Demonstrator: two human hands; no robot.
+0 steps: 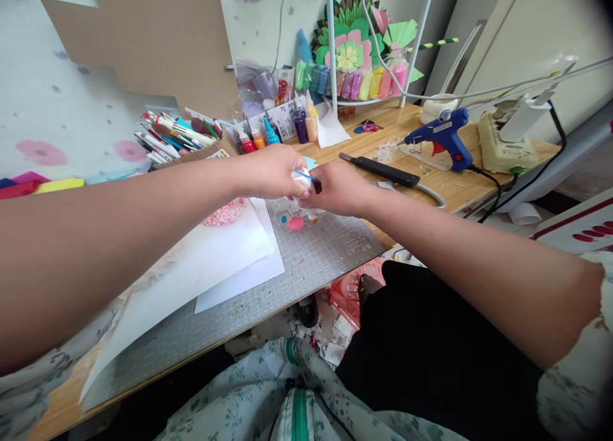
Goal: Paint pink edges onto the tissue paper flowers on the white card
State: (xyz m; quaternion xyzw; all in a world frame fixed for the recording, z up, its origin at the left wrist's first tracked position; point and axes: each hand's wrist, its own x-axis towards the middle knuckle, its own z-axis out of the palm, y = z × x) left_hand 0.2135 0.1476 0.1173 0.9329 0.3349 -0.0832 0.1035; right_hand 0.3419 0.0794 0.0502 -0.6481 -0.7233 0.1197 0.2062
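My left hand [278, 171] and my right hand [338, 189] meet over the far part of the grey cutting mat [330, 249]. Between them is a small white object [304, 182], possibly a paint bottle, with a thin blue strip across it. The fingers of both hands are closed around it, and they hide most of its shape. Just below lies a clear palette [306, 210] with a pink paint patch [295, 223] and smaller blue and orange dabs. White paper sheets [230, 249] cover the mat on the left, one bearing a pink textured patch [225, 212].
Several paint bottles [271, 131] stand behind the hands, beside a box of brushes and pens [177, 138]. To the right lie a black utility knife [383, 170] and a blue glue gun [443, 138] with its cable. A white rack [331, 45] rises at the back.
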